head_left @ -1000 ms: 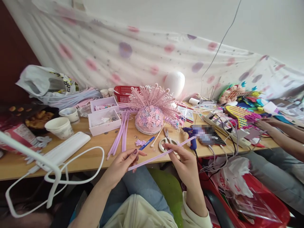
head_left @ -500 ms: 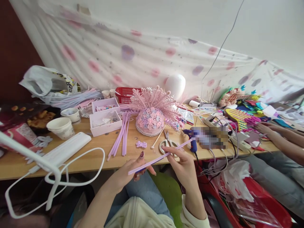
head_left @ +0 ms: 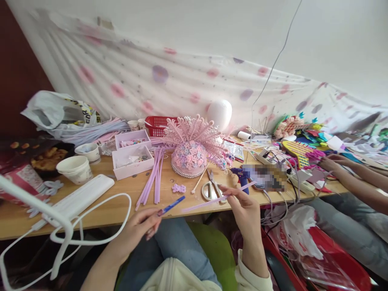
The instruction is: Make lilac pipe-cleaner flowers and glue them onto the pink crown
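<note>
Your left hand (head_left: 143, 223) pinches a slim blue plastic pen (head_left: 173, 205), nearer you than the white-handled steel scissors (head_left: 213, 182); probably light, stiff, slick: grip its barrel | your right hand (head_left: 246, 208) pinches a long lilac chenille-like strip (head_left: 201, 205), crossing before the scissors' handles; likely feather-light, soft, bendable: hold mid-length
</note>
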`<act>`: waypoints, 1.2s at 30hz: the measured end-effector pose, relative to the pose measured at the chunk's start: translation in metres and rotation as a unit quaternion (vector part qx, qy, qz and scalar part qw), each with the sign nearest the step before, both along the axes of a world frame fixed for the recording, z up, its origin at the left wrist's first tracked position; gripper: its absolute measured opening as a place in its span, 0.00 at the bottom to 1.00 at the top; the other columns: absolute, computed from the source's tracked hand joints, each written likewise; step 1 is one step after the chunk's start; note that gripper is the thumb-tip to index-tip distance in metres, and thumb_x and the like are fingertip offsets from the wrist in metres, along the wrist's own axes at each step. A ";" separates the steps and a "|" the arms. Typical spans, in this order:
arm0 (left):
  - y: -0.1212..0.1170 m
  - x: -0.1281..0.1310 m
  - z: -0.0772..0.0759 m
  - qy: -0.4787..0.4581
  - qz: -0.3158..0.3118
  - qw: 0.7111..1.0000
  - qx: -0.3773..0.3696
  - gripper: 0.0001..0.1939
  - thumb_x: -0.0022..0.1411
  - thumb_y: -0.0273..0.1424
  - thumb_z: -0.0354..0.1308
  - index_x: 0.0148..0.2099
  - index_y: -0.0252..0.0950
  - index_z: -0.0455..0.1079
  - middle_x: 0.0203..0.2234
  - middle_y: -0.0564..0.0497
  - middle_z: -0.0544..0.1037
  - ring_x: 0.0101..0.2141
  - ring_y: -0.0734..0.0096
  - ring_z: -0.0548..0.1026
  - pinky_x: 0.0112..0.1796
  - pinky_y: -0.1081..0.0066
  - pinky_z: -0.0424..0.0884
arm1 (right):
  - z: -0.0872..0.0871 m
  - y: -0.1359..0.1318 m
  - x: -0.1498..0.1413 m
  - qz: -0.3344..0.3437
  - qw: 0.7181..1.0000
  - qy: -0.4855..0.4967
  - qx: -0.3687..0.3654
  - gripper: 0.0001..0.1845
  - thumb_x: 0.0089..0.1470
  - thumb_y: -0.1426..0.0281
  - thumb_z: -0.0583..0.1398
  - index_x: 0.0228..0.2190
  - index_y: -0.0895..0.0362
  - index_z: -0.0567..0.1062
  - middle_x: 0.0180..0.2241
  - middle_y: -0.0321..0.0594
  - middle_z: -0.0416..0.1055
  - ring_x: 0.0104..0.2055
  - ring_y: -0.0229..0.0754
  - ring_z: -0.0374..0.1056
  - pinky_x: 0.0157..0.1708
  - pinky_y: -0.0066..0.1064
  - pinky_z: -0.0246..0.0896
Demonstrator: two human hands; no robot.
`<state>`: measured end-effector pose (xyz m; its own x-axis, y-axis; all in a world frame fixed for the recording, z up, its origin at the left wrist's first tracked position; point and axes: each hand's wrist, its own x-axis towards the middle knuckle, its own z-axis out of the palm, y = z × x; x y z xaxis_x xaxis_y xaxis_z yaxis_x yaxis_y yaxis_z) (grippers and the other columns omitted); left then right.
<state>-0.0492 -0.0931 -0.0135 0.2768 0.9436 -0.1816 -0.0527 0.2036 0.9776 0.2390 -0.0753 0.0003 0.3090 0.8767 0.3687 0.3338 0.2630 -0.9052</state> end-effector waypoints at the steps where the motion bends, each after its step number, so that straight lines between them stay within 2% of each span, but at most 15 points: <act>1: -0.001 -0.009 -0.003 -0.021 0.039 0.999 -0.011 0.28 0.53 0.55 0.66 0.23 0.35 0.67 0.18 0.58 0.62 0.21 0.77 0.57 0.24 0.72 0.55 | -0.002 0.002 0.001 0.012 1.000 0.009 0.008 0.05 0.51 0.69 0.63 0.24 0.53 0.77 0.39 0.45 0.84 0.47 0.57 0.77 0.51 0.48 0.65; 4: -0.001 -0.020 -0.006 -0.062 0.127 0.990 -0.012 0.23 0.47 0.50 0.72 0.28 0.34 0.74 0.25 0.53 0.72 0.22 0.78 0.59 0.24 0.72 0.57 | -0.004 0.003 -0.008 0.076 0.996 0.014 0.036 0.08 0.53 0.70 0.62 0.23 0.53 0.72 0.39 0.44 0.83 0.44 0.54 0.78 0.47 0.44 0.67; 7: 0.002 -0.011 -0.001 0.012 0.153 0.988 0.031 0.19 0.47 0.44 0.73 0.36 0.36 0.80 0.29 0.51 0.75 0.24 0.75 0.63 0.28 0.71 0.61 | 0.000 0.000 -0.024 0.136 0.989 -0.006 0.064 0.09 0.54 0.74 0.60 0.23 0.52 0.75 0.38 0.43 0.83 0.43 0.52 0.78 0.46 0.43 0.67; 10: 0.004 0.001 0.006 0.115 0.087 0.981 0.127 0.14 0.52 0.43 0.70 0.32 0.37 0.81 0.25 0.53 0.72 0.29 0.69 0.67 0.34 0.70 0.63 | 0.008 -0.005 -0.036 0.185 0.978 -0.023 0.092 0.12 0.55 0.76 0.59 0.25 0.51 0.79 0.37 0.41 0.83 0.43 0.50 0.77 0.47 0.43 0.68; 13: 0.001 0.006 0.008 0.115 0.015 0.980 0.161 0.24 0.65 0.48 0.55 0.26 0.36 0.75 0.21 0.54 0.66 0.25 0.71 0.64 0.30 0.70 0.61 | 0.015 -0.008 -0.042 0.235 0.967 -0.034 0.095 0.15 0.55 0.79 0.58 0.28 0.50 0.82 0.35 0.39 0.84 0.43 0.49 0.76 0.49 0.43 0.67; 16: -0.002 0.007 0.007 0.112 -0.016 0.984 0.135 0.21 0.70 0.47 0.50 0.46 0.38 0.77 0.21 0.57 0.65 0.23 0.72 0.62 0.26 0.72 0.59 | 0.019 -0.011 -0.047 0.271 0.956 -0.046 0.098 0.17 0.54 0.80 0.58 0.33 0.49 0.83 0.37 0.38 0.84 0.48 0.50 0.74 0.52 0.44 0.65; 18: -0.003 0.008 0.006 0.105 -0.032 0.986 0.125 0.23 0.70 0.45 0.51 0.61 0.40 0.68 0.23 0.57 0.67 0.24 0.71 0.63 0.27 0.73 0.61 | 0.020 -0.012 -0.049 0.299 0.946 -0.048 0.112 0.16 0.55 0.77 0.59 0.38 0.49 0.84 0.40 0.39 0.84 0.51 0.53 0.73 0.54 0.47 0.64; 20: -0.002 0.009 0.005 0.094 -0.047 0.988 0.113 0.26 0.71 0.44 0.50 0.67 0.41 0.61 0.26 0.55 0.71 0.24 0.71 0.65 0.27 0.72 0.64 | 0.021 -0.013 -0.052 0.318 0.939 -0.051 0.119 0.15 0.56 0.75 0.60 0.40 0.49 0.83 0.41 0.39 0.83 0.52 0.54 0.72 0.55 0.48 0.62; 22: 0.000 0.011 0.005 0.105 -0.044 0.987 0.113 0.24 0.70 0.41 0.52 0.65 0.40 0.64 0.33 0.51 0.77 0.27 0.70 0.68 0.29 0.71 0.67 | 0.021 -0.012 -0.056 0.319 0.939 -0.066 0.113 0.15 0.58 0.75 0.60 0.41 0.49 0.83 0.40 0.39 0.83 0.52 0.53 0.72 0.56 0.47 0.62; 25: 0.004 0.014 0.006 0.134 -0.016 0.976 0.170 0.17 0.66 0.35 0.58 0.55 0.39 0.76 0.44 0.45 0.79 0.40 0.63 0.75 0.42 0.67 0.72 | 0.024 -0.007 -0.062 0.325 0.934 -0.108 0.103 0.16 0.60 0.77 0.59 0.43 0.49 0.82 0.41 0.40 0.82 0.53 0.50 0.71 0.55 0.43 0.62; 27: 0.005 0.015 0.008 0.132 -0.020 0.970 0.206 0.13 0.65 0.33 0.60 0.50 0.41 0.80 0.45 0.46 0.80 0.48 0.60 0.75 0.51 0.65 0.69 | 0.025 -0.004 -0.065 0.335 0.929 -0.129 0.091 0.14 0.61 0.76 0.60 0.44 0.50 0.81 0.43 0.41 0.81 0.55 0.49 0.70 0.55 0.40 0.63; 29: 0.005 0.015 0.011 0.119 -0.039 0.970 0.209 0.11 0.66 0.33 0.60 0.48 0.42 0.81 0.44 0.48 0.80 0.49 0.61 0.75 0.53 0.66 0.67 | 0.026 -0.002 -0.067 0.327 0.930 -0.150 0.073 0.12 0.62 0.74 0.60 0.45 0.52 0.79 0.46 0.44 0.79 0.55 0.48 0.69 0.54 0.39 0.63; 31: 0.005 0.015 0.013 0.109 -0.040 0.973 0.198 0.11 0.67 0.36 0.58 0.44 0.41 0.82 0.41 0.49 0.80 0.46 0.62 0.76 0.49 0.68 0.69 | 0.024 0.000 -0.069 0.301 0.935 -0.183 0.049 0.10 0.62 0.73 0.59 0.44 0.55 0.78 0.44 0.45 0.79 0.51 0.48 0.71 0.50 0.37 0.64; 33: 0.004 0.015 0.012 0.104 -0.026 0.979 0.173 0.15 0.68 0.40 0.56 0.39 0.38 0.82 0.37 0.48 0.80 0.37 0.66 0.76 0.38 0.72 0.71 | 0.020 0.001 -0.071 0.270 0.938 -0.217 0.016 0.07 0.63 0.70 0.58 0.36 0.56 0.77 0.34 0.42 0.77 0.39 0.45 0.71 0.39 0.33 0.63; 36: 0.005 0.017 0.009 0.099 0.016 0.991 0.093 0.23 0.66 0.47 0.55 0.37 0.34 0.81 0.30 0.48 0.81 0.21 0.76 0.67 0.22 0.75 0.60 | 0.012 0.001 -0.073 0.233 0.945 -0.228 -0.029 0.17 0.64 0.66 0.56 0.22 0.55 0.66 0.20 0.32 0.63 0.24 0.38 0.60 0.26 0.29 0.51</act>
